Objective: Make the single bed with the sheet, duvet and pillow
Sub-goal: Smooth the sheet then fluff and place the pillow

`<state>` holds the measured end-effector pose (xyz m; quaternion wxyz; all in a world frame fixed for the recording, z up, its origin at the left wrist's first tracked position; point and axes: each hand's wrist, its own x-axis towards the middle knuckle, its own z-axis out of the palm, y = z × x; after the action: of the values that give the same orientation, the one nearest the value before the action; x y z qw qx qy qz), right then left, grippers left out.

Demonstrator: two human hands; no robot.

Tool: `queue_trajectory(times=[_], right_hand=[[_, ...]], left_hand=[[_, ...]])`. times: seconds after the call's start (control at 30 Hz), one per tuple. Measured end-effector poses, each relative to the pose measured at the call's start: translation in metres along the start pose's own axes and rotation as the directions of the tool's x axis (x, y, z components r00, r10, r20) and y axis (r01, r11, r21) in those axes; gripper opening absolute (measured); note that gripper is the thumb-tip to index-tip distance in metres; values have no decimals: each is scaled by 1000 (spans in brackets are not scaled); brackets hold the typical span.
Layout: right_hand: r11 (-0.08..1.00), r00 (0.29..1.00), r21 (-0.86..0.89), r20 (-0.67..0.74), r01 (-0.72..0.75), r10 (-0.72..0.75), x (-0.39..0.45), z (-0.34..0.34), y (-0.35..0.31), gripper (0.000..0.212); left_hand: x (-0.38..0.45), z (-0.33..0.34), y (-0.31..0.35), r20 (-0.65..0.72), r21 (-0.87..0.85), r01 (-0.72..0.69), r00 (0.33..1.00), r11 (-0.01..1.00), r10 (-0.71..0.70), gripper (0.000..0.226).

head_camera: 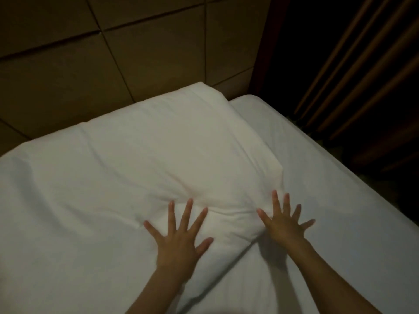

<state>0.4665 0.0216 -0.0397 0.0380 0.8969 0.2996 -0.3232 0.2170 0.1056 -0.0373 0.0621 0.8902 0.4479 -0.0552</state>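
A white pillow (172, 152) lies at the head of the single bed, against the padded headboard. A white sheet (317, 177) covers the mattress to its right. White bedding (56, 211) spreads over the left and near part of the bed; I cannot tell whether it is the duvet or the sheet. My left hand (179, 236) presses flat with fingers spread on the pillow's near edge. My right hand (283, 223) presses flat with fingers spread at the pillow's near right corner. Neither hand holds anything.
A brown padded headboard (113, 53) with square panels runs behind the pillow. Dark curtains (362, 75) hang at the right beyond the bed's edge. The room is dim, and the floor to the right is dark.
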Motion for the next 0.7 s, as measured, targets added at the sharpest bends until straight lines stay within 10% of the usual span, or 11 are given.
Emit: queue_trajectory(times=[0.17, 0.27, 0.37, 0.53, 0.7], right_hand=[[991, 962, -10, -240, 133, -131, -27, -43, -15, 83], [902, 749, -51, -539, 429, -386, -51, -93, -78, 79], [717, 567, -245, -469, 653, -677, -39, -81, -108, 68], [785, 764, -315, -220, 533, -607, 24, -5, -62, 85], [794, 808, -331, -135, 509, -574, 5, -31, -73, 69]], left_hand=[[1, -20, 6, -33, -64, 138, 990, 988, -141, 68], [-5, -31, 11, -83, -85, 181, 979, 980, -188, 70], [-11, -26, 14, -90, -71, 247, 963, 966, -253, 69], [-37, -9, -39, 46, 77, 338, 938, 938, -342, 72], [-64, -25, -63, 131, 128, 480, 859, 868, -494, 70]])
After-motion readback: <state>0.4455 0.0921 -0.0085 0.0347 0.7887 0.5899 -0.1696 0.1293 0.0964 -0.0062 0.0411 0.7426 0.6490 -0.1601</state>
